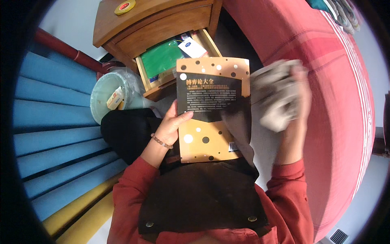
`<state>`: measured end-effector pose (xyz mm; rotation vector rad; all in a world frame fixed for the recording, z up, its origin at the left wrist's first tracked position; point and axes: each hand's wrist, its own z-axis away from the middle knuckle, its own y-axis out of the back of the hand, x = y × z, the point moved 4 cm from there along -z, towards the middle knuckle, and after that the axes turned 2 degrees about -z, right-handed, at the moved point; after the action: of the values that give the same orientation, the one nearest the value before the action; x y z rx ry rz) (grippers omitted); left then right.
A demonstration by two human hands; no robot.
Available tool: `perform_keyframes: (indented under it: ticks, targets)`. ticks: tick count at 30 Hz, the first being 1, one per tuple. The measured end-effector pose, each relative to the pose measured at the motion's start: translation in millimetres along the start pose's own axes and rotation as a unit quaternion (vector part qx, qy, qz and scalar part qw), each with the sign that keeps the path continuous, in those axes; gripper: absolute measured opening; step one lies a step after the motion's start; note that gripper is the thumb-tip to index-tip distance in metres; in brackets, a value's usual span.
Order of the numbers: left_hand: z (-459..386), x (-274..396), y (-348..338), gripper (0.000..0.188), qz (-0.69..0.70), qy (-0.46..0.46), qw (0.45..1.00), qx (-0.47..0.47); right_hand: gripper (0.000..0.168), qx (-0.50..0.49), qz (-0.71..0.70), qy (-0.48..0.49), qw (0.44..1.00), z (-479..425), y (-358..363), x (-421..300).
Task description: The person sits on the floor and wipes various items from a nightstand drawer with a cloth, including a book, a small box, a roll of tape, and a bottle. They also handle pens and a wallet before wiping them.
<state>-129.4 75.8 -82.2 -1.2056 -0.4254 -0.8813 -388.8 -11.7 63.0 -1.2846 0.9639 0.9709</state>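
A paperback book (201, 131) with an orange and black cover, dots and printed writing is held upright before me, over my lap. My left hand (172, 123) grips its left edge, thumb on the cover. To the right of the book, my right hand (300, 88) holds a crumpled grey-beige cloth (274, 91); both are blurred. The cloth hangs apart from the book's upper right side. A dark brown apron (201, 195) covers my lap, and a fold of dark fabric overlaps the book's right edge.
Beyond the book, a wooden cabinet (164, 27) has an open drawer (143, 73) with a green folder (163, 58) and a white tag (192, 48). Yellow tape (125, 6) lies on top. A lined trash bin (97, 94) and blue slats (58, 116) are left; a red-covered bed (332, 122) is right.
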Motion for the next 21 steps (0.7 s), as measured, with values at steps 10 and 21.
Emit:
perform_keyframes:
  ticks: [10, 21]
  targets:
    - [-29.4, 26.7, -66.9, 0.032, 0.120, 0.054, 0.991, -0.034, 0.030, -0.137, -0.100, 0.144, 0.975, 29.4, 37.4, -79.4]
    - [-33.7, -28.9, -44.3, 0.046, -0.091, -0.093, 0.992, 0.001, 0.047, -0.106, 0.585, 0.345, 0.727, -4.1, -68.2, 89.4]
